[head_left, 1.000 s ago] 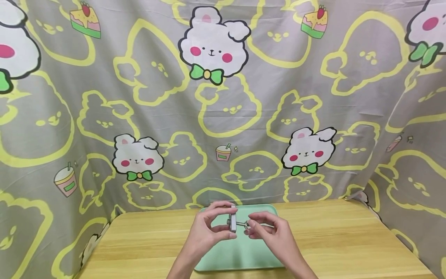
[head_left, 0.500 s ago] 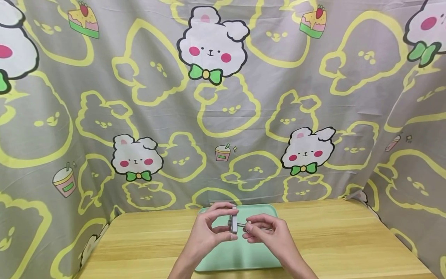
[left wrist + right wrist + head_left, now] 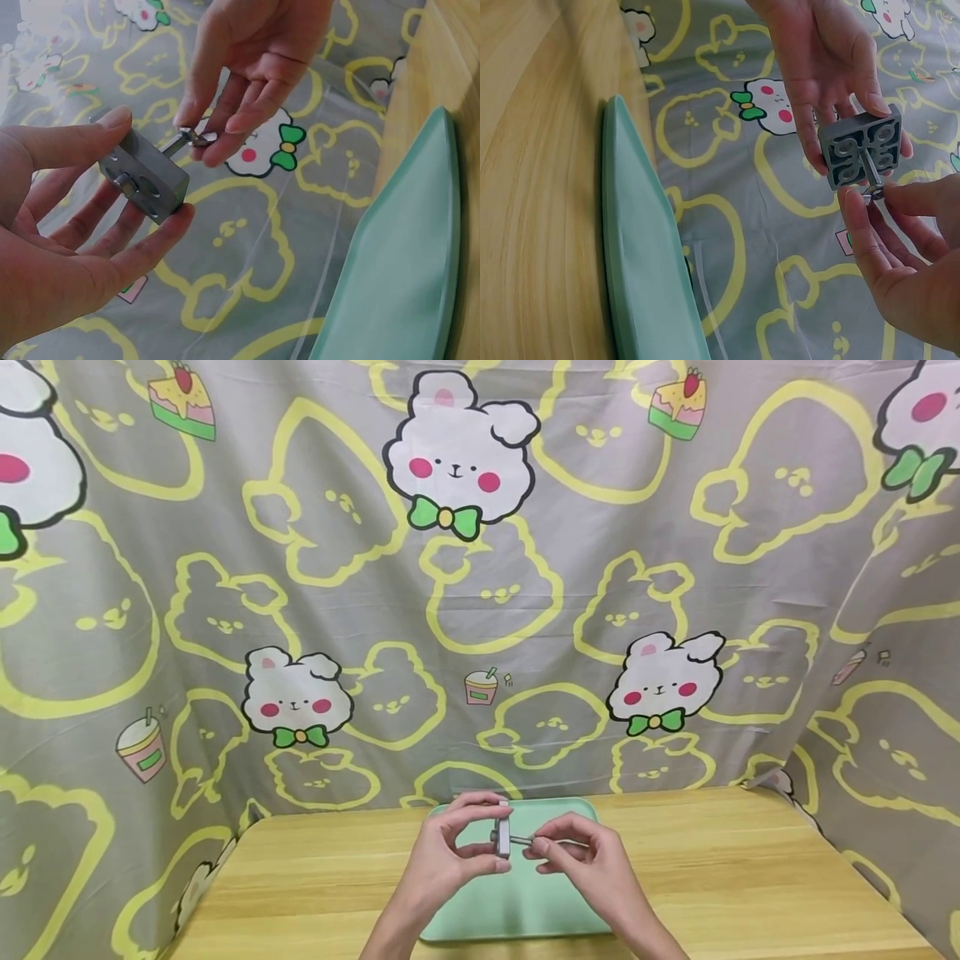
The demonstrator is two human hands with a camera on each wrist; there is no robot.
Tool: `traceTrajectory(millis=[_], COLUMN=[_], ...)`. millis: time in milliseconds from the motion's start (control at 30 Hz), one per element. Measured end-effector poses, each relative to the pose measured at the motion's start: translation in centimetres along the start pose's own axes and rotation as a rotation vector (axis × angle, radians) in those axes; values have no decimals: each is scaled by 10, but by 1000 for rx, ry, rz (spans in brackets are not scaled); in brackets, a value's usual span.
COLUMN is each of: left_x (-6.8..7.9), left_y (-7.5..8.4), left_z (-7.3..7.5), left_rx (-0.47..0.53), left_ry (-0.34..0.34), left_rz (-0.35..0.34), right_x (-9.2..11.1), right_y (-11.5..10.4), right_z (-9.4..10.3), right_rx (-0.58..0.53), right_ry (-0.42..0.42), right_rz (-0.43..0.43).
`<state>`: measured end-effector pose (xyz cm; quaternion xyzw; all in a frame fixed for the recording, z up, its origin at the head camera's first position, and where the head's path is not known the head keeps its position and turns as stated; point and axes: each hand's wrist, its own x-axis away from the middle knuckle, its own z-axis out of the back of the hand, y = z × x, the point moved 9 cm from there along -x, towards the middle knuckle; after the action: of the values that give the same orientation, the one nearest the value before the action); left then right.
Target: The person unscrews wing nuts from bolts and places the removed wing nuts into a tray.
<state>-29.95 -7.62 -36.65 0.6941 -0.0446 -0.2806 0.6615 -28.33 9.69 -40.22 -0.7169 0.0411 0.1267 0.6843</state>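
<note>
Above the green tray, my left hand (image 3: pixel 441 858) holds a small grey square block (image 3: pixel 862 142) by its edges, thumb on one side and fingertips on the other. Recessed rings show on one face of the block in the right wrist view. A metal bolt (image 3: pixel 871 166) passes through its middle, with the head (image 3: pixel 126 182) on the face toward my left palm. On the bolt's far end sits a shiny wing nut (image 3: pixel 199 138). My right hand (image 3: pixel 583 850) pinches this wing nut between thumb and fingertips, a short way off the block; the fingers partly hide it.
The light green tray (image 3: pixel 480 920) lies on the wood-grain table (image 3: pixel 750 868) beneath both hands. A grey cloth curtain (image 3: pixel 480 627) printed with bunnies and yellow outlines hangs behind the table and along both sides.
My right fingers shift their grip around the wing nut, dipping slightly and coming back up. The left hand and the block stay nearly in place.
</note>
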Motion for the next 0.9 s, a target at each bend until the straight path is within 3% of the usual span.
traceTrajectory(millis=[233, 533, 900], left_x=[0, 0, 8], left_y=[2, 1, -12], left_z=[3, 3, 5], left_rx=[12, 12, -31], left_ry=[0, -4, 9], left_rz=[-25, -32, 55], right_x=[0, -2, -7], right_y=[-6, -1, 14], right_z=[1, 4, 17], right_rx=[61, 157, 310], right_ry=[-10, 39, 112], right_rz=[92, 85, 83])
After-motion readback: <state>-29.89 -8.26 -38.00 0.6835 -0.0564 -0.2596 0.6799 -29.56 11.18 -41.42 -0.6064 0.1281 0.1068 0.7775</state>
